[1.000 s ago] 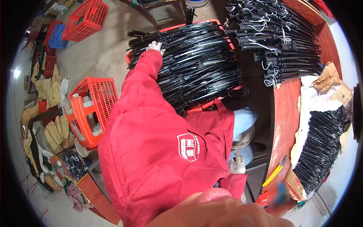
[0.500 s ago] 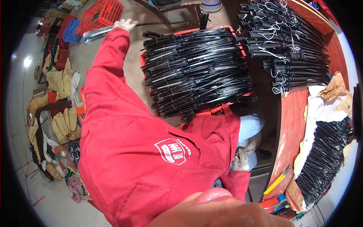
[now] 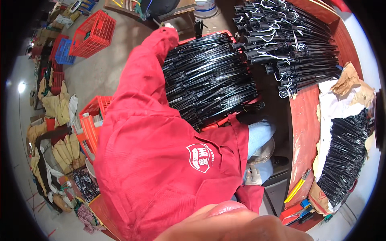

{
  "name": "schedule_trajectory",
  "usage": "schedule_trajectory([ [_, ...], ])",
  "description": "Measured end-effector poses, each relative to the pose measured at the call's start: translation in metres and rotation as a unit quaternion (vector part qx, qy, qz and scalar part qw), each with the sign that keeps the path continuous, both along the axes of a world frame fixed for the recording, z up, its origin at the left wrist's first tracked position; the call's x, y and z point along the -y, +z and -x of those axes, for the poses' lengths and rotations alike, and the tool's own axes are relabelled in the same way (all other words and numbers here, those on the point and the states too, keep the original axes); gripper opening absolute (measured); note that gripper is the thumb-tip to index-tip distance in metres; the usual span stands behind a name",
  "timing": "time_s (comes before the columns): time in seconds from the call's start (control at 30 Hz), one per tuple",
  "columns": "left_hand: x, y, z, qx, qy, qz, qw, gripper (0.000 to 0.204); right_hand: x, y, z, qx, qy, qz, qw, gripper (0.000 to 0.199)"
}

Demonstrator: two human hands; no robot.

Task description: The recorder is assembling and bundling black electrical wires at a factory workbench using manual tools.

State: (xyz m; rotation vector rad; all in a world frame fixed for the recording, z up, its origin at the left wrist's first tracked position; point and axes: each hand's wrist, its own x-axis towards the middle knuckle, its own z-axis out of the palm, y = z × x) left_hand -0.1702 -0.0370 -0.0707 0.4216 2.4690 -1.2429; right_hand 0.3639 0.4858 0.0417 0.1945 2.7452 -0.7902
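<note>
My left arm, in a red sleeve, stretches out to the far side. My left hand (image 3: 169,26), in a pale glove, is at the far left corner of a red crate (image 3: 225,33). The sleeve covers much of that hand, so its fingers and any hold are hidden. The crate is heaped with bundles of thin black rods (image 3: 209,80), some tied with bands. My right hand (image 3: 253,176), gloved too, rests by my jeans-clad leg with its fingers stretched out and nothing visible in them.
Black rod bundles with white cords (image 3: 281,40) lie on a red-brown bench (image 3: 305,136) at right. Nearer are more black rods (image 3: 345,148) and yellow-handled pliers (image 3: 296,190). A red basket (image 3: 94,34), a blue basket (image 3: 64,52) and a white bucket (image 3: 205,8) stand far off.
My left hand has swung right, from beside the red basket to the crate's far corner. The shiny long bundle seen at it earlier no longer shows. My right hand stays by my leg.
</note>
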Motion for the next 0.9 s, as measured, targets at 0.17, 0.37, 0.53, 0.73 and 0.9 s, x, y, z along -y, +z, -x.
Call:
schedule_trajectory([
  [0.17,0.002,0.036,0.0,0.043,0.065,0.075,0.994,0.029,0.007,0.001,0.0,0.074,-0.003,0.019,0.997,0.039],
  [0.37,-0.009,0.047,-0.012,0.009,-0.113,-0.116,0.987,0.01,0.001,-0.021,0.002,0.016,0.014,0.025,0.999,0.036],
  [0.53,0.009,0.016,-0.045,-0.044,-0.256,-0.308,0.915,0.016,0.006,0.006,0.036,0.046,0.011,0.039,0.998,0.031],
  [0.73,-0.193,0.166,-0.126,-0.361,-0.224,-0.736,0.526,0.038,-0.025,0.057,0.036,0.088,-0.079,-0.033,0.992,0.03],
  [0.9,-0.309,0.24,-0.206,-0.137,-0.434,-0.699,0.551,0.035,-0.101,0.093,0.045,-0.297,-0.082,-0.119,0.944,0.032],
])
